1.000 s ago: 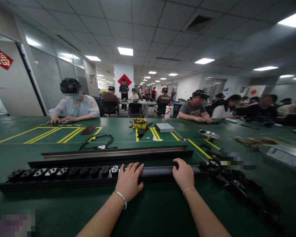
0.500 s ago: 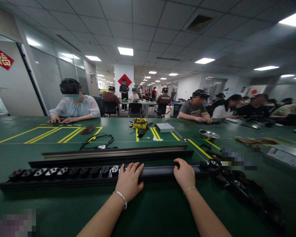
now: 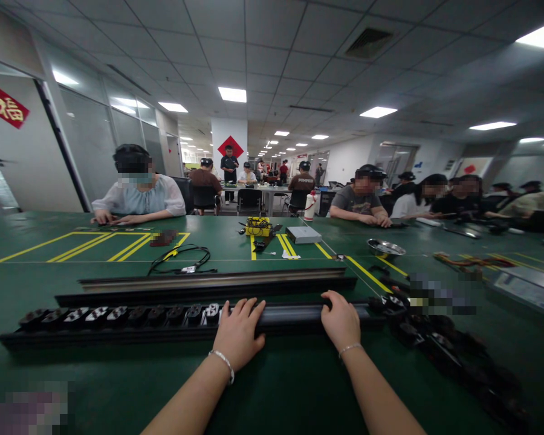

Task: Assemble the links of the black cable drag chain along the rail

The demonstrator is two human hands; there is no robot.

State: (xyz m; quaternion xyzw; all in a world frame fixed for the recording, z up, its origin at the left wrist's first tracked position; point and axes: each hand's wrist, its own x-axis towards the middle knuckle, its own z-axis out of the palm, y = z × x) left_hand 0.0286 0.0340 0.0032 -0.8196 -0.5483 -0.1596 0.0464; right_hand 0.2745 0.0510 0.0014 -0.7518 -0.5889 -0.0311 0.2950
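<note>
A long black rail (image 3: 290,315) lies across the green table in front of me, with several socket modules (image 3: 138,315) seated along its left part. Most modules are black and a few have white faces. My left hand (image 3: 238,332) rests over the rail at the last visible module, fingers spread and thumb apart at the near side. Further right, my right hand (image 3: 342,320) is curled over the rail, its fingertips at the far side. Between my hands the rail shows a smooth, bare channel. What lies under my palms is hidden.
Behind the rail lies another long black rail (image 3: 208,281). A pile of dark modules (image 3: 453,353) spreads to the right. Farther off are a cable (image 3: 181,258), a yellow box (image 3: 257,227), a metal bowl (image 3: 386,247) and a grey box (image 3: 526,289). People sit across the table.
The view has shifted very slightly. Both hands keep their places on the rail, and the modules look unmoved.
</note>
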